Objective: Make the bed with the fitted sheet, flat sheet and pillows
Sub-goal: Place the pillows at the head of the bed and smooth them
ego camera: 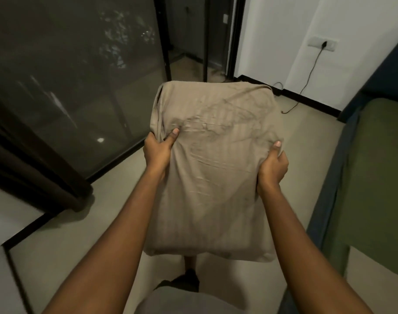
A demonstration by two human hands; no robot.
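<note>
A pillow [214, 168] in a beige, faintly striped case hangs lengthwise in front of me above the floor. My left hand [159, 150] grips its left edge, thumb pressed into the top face. My right hand [274, 165] grips the right edge the same way, thumb on top and fingers hidden underneath. The case is wrinkled around both thumbs. The bed [374, 177] lies at the right edge of the view, with a green sheet on top and a dark blue side.
A large dark glass sliding door [80, 75] fills the left, with a dark curtain [35, 168] bunched at its near end. A wall socket [323, 43] with a black cable trailing to the floor is at the back right. The pale floor [107, 211] stretches ahead.
</note>
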